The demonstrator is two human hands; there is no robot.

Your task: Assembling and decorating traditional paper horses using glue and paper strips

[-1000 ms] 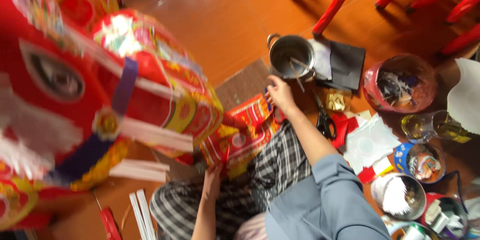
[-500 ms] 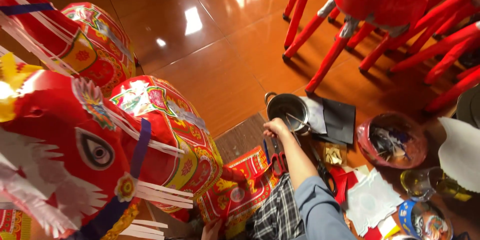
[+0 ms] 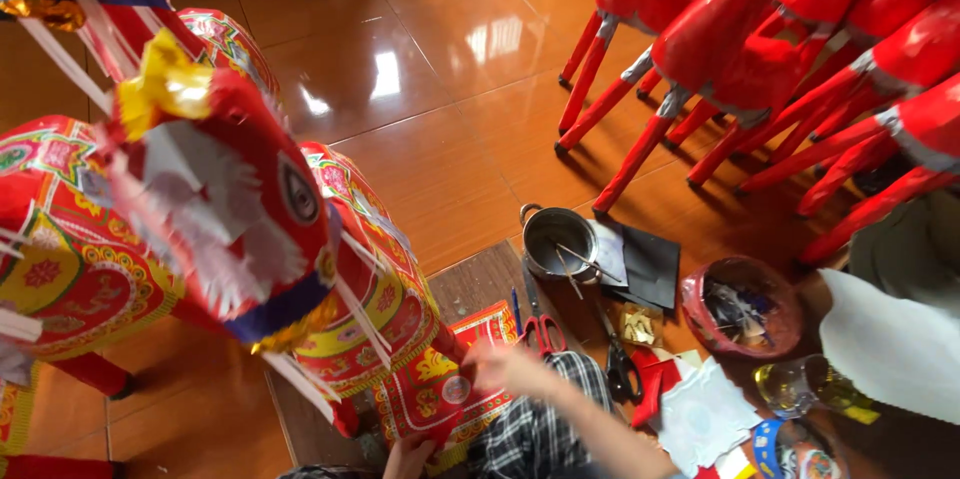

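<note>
The red patterned paper sheet (image 3: pixel 440 389) is pressed against the paper horse (image 3: pixel 300 269), at its chest. It is touched from the right by the blurred right hand (image 3: pixel 500 369); its finger state cannot be told. Its lower edge is pinched by the left hand (image 3: pixel 410 456). Red-handled scissors (image 3: pixel 540 324) lie just right of the sheet.

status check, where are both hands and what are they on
Right hand, blurred, on red patterned paper sheet against paper horse figure. Left hand at sheet's lower edge. Red-handled scissors just beside.
</note>
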